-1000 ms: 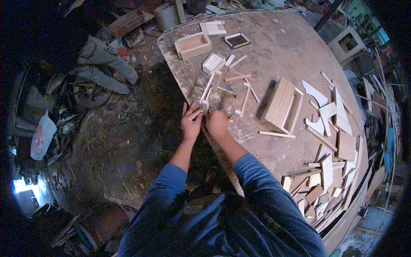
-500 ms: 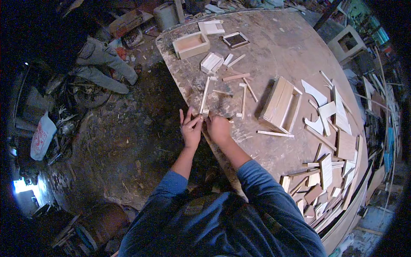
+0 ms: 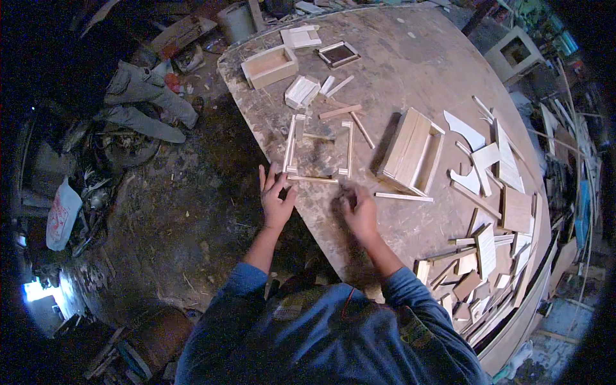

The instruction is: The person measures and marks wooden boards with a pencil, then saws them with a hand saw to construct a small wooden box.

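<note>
Thin wooden strips lie as a four-sided frame on the worktable: a left strip (image 3: 292,144) with a block at each end, a right strip (image 3: 348,147) like it, a far strip (image 3: 319,137) and a near strip (image 3: 314,179). My left hand (image 3: 277,204) is at the table edge, its fingers apart, the fingertips by the frame's near left corner. Over the table, just off the near right corner, is my right hand (image 3: 362,212). Its fingers are bent and smeared by motion, so whether anything is in them cannot be made out.
Right of the frame sits an open wooden box (image 3: 410,154), with a loose strip (image 3: 404,197) before it. Farther back are a shallow box (image 3: 269,67), a slatted piece (image 3: 301,92) and a small dark-centred frame (image 3: 339,54). Several wood offcuts (image 3: 487,253) crowd the table's right side.
My right hand has drawn away from the near left corner, rightward and toward me. The near strip, mostly hidden before, now shows between the two side strips. My left hand stays by the corner.
</note>
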The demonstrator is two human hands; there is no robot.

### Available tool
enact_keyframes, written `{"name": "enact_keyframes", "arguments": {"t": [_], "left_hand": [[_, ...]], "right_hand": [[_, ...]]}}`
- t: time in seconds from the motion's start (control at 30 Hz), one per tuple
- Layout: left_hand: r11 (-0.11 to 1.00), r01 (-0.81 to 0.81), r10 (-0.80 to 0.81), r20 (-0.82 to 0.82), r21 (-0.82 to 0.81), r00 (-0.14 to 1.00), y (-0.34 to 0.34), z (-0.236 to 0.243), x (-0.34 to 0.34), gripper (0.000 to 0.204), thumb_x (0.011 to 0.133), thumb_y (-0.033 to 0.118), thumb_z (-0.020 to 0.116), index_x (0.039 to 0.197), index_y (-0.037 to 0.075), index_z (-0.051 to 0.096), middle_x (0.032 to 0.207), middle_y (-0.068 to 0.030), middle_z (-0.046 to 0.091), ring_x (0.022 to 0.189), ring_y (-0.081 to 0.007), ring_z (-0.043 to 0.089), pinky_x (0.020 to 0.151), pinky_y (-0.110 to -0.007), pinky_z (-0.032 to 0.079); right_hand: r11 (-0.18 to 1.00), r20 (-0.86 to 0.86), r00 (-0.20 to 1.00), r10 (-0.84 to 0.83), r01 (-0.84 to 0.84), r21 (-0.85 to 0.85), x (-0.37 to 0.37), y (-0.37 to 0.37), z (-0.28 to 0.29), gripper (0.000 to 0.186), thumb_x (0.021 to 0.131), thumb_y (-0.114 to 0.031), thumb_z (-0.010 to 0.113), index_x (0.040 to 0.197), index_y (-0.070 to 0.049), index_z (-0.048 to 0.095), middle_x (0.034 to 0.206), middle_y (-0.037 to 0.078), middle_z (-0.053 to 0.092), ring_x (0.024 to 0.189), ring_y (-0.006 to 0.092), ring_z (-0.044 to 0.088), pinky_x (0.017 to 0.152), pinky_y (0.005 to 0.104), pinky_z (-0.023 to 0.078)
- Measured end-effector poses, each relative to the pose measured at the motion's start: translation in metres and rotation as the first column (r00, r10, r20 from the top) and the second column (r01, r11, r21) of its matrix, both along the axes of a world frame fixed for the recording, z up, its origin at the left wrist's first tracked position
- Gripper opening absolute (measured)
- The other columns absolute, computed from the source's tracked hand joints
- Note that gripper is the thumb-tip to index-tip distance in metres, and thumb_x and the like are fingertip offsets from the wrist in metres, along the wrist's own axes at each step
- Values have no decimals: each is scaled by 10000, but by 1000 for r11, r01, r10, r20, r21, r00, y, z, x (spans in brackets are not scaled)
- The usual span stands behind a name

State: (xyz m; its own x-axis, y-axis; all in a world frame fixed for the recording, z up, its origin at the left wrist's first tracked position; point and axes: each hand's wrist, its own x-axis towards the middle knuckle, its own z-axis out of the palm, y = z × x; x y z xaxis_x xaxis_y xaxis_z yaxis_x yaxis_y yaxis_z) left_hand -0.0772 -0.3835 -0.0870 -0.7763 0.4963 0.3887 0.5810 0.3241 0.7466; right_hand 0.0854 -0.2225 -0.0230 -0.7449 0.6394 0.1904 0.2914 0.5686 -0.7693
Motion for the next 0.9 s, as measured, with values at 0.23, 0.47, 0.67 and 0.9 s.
{"name": "enact_keyframes", "arguments": {"t": [0.23,0.47,0.67,0.9], "left_hand": [[998,-62,62,49,5,997,9,-8,4,363,748,92,701,1091,-17,648,1416,-131,446,1387,-413,230,1098,-472,267],[994,-105,101,136,23,986,11,-4,10,278,758,98,707,1024,18,691,1409,-131,457,1404,-393,199,1103,-462,257],[996,-89,91,115,-21,989,2,8,25,264,754,87,705,1014,38,697,1399,-149,465,1403,-403,198,1100,-468,254],[994,95,-89,97,-61,991,-22,13,60,319,734,69,690,1052,61,680,1402,-178,449,1388,-448,197,1089,-491,268]], "right_hand": [[986,148,978,149,-157,45,-27,34,-7,254,703,-127,742,901,-22,622,913,188,591,827,393,584,718,441,484],[980,143,974,175,-186,67,-24,41,-24,266,705,-137,746,919,-18,640,916,187,594,806,384,596,706,445,489],[976,189,961,203,-214,40,-8,35,-13,263,740,-137,707,978,-52,635,922,170,602,811,385,606,711,445,500],[976,173,966,194,-209,69,38,27,-11,243,752,-151,718,961,-48,648,928,180,590,770,383,603,679,438,505]]}}
